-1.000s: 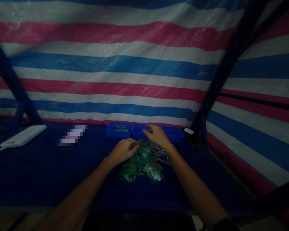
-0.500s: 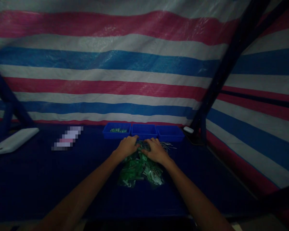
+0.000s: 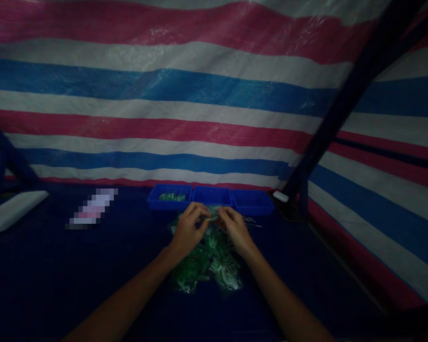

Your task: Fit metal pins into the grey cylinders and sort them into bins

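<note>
Between my two hands is a small clear plastic packet (image 3: 213,212) with a greenish tint, pinched at both sides. My left hand (image 3: 190,225) grips its left side with thumb and fingers; my right hand (image 3: 234,228) has hold of its right side. What is inside the packet is too dark to make out. Under and in front of the hands lies a pile of green and clear packets (image 3: 199,266) on the dark blue table (image 3: 128,285). Thin, pale, wire-like strips (image 3: 251,222) lie just right of my right hand.
Three blue bins stand in a row behind the pile: the left bin (image 3: 153,202) holds small greenish packets, then a middle bin (image 3: 211,192) and a right bin (image 3: 253,202). A white case (image 3: 280,196) lies at right, a white slab (image 3: 16,211) at far left, near a blurred-out item (image 3: 92,209).
Both hands have risen from the pile, where they were spread over the packets, and now pinch one packet between them. The camera view has shifted slightly.
</note>
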Demonstrator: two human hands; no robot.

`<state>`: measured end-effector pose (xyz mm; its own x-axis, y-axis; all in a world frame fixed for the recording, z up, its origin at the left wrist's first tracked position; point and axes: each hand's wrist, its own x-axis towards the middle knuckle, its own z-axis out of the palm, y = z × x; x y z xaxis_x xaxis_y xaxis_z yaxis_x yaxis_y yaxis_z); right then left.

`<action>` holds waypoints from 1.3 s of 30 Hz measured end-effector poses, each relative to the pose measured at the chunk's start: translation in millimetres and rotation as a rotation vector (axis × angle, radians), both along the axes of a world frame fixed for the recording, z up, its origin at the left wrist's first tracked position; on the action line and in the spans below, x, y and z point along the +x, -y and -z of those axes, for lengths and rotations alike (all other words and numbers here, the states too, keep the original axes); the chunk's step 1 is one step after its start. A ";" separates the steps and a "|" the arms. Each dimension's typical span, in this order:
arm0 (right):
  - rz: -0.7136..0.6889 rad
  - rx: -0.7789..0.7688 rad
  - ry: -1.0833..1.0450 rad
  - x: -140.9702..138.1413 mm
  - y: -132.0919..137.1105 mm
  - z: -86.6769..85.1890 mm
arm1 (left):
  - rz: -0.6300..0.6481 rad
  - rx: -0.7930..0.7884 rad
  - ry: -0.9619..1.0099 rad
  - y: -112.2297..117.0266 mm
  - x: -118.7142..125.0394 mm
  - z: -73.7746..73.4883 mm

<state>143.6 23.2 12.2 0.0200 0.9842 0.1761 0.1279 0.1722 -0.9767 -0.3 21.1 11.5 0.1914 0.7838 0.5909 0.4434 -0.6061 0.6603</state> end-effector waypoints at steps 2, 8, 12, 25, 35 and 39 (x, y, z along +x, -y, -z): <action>-0.011 0.037 -0.106 2.1 -0.1 -0.5 | 0.066 0.028 -0.056 1.3 1.5 1.0; 0.069 0.466 0.346 11.5 5.9 -4.2 | 0.233 -0.449 0.190 -8.8 -2.6 7.8; -0.030 0.590 0.564 9.2 11.1 -1.2 | 0.253 -0.674 0.465 -12.9 -6.1 1.1; 0.044 0.368 0.520 9.1 7.0 -11.2 | -0.631 0.201 -0.234 -37.3 -67.0 -8.3; -0.007 0.072 1.021 11.2 10.9 0.8 | -0.502 0.005 -0.524 -28.6 -35.3 2.0; -0.059 0.033 0.957 5.9 10.1 2.5 | -0.139 -0.199 -0.564 -12.8 -15.5 4.8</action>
